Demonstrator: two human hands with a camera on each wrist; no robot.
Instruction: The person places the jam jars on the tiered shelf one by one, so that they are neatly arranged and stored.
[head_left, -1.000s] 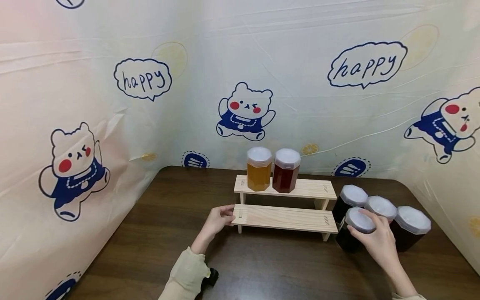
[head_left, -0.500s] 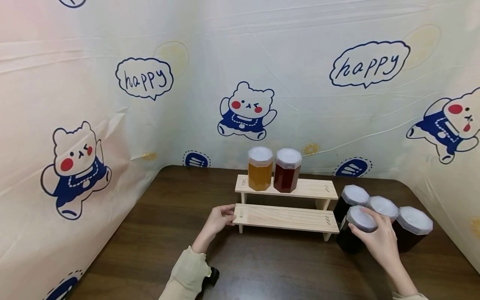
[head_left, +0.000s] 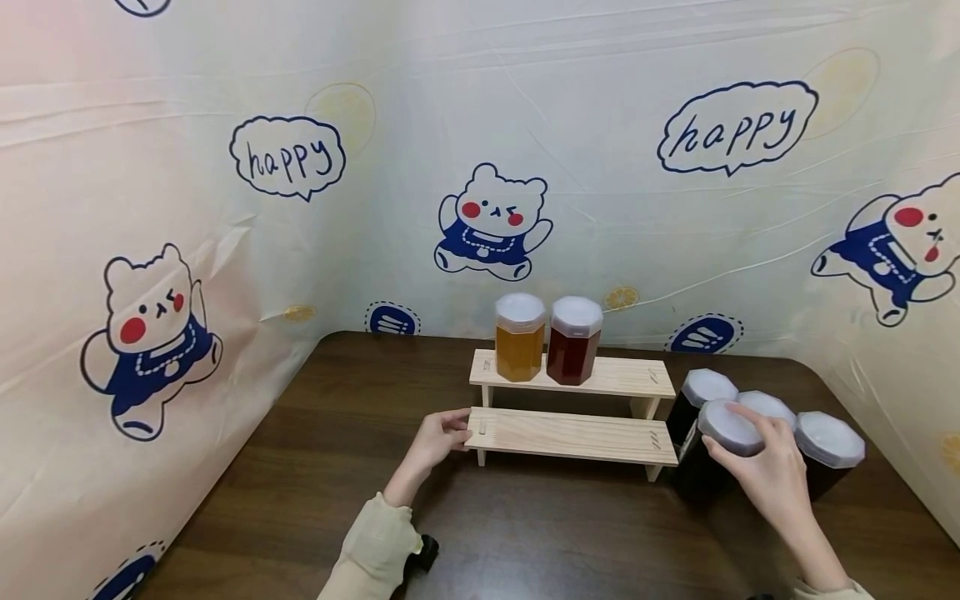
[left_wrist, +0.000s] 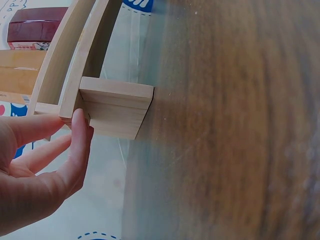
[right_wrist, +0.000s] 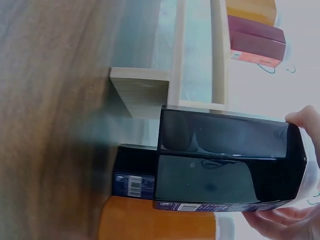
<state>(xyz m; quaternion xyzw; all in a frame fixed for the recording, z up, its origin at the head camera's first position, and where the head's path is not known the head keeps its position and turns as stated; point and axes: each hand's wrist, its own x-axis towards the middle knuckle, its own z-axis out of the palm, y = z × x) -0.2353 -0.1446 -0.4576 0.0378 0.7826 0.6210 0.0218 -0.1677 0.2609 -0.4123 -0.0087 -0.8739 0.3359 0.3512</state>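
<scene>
My left hand [head_left: 435, 442] pinches the left end of the lower board of a two-step wooden rack [head_left: 570, 435]. In the left wrist view, thumb and fingers meet at the corner of that board. On the upper step stand an amber jar [head_left: 519, 354] and a dark red jar [head_left: 573, 354], both with white lids. My right hand [head_left: 772, 475] grips the lid end of a dark jar [right_wrist: 225, 155], which is off the table beside the rack's right end. Its base shows below the hand in the right wrist view.
Behind the held jar stand several more lidded jars: a back one [head_left: 707, 392], a middle one [head_left: 767, 407] and a right one [head_left: 828, 446]. An orange jar [right_wrist: 155, 220] shows in the right wrist view. Printed sheeting [head_left: 600, 125] encloses the brown table [head_left: 315, 467].
My right hand has lifted the dark jar slightly up from the table within the last half second. My left hand keeps its hold on the rack.
</scene>
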